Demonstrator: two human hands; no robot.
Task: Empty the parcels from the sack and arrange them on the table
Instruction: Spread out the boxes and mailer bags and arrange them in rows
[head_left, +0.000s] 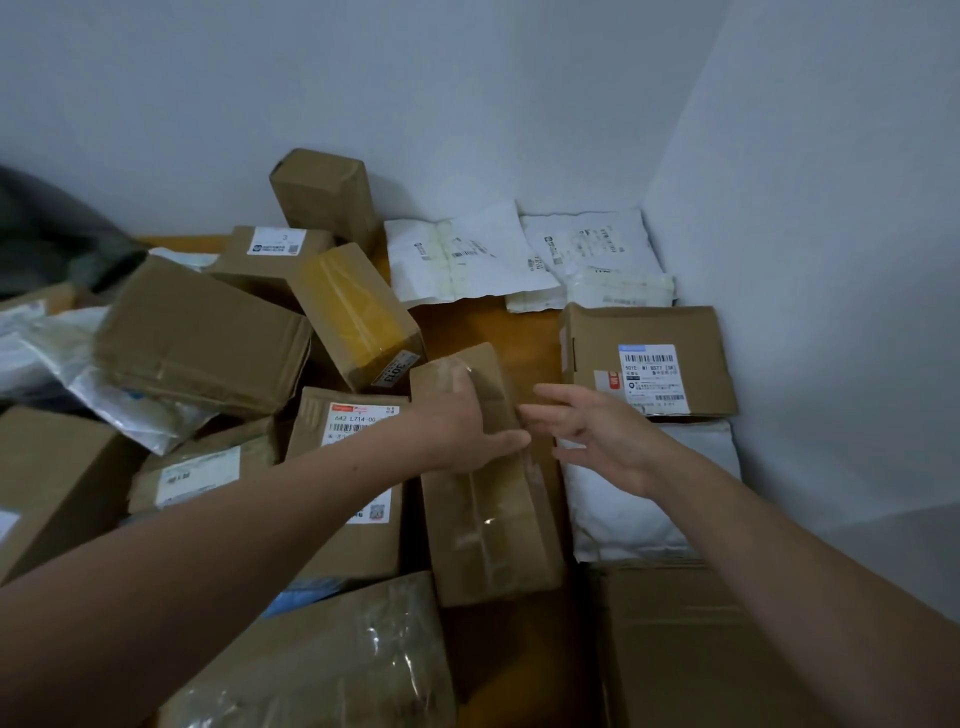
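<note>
Head view: the left hand (467, 426) is gripping the long taped box (488, 519) across its upper half, fingers wrapped over the far edge and thumb on the near side. The right hand (597, 431) is lying open with fingers spread just beside the box's right edge, holding nothing. The box is lying lengthwise on the table (467, 322), between the red-labelled box (358, 415) and the white padded mailer (623, 509).

Right side is looking sorted: the flat labelled carton (649, 358) and two white mailers (467, 260) are lying flat along the walls.

Left side is not: the large brown box (202, 338), the yellow-taped box (358, 312) and others are leaning on each other in a heap. Dark fabric at the far left, likely the sack (52, 234), is lying slumped; whether anything is inside cannot be told.

Judgement: emptying is looking mostly done, arranging roughly half done.
</note>
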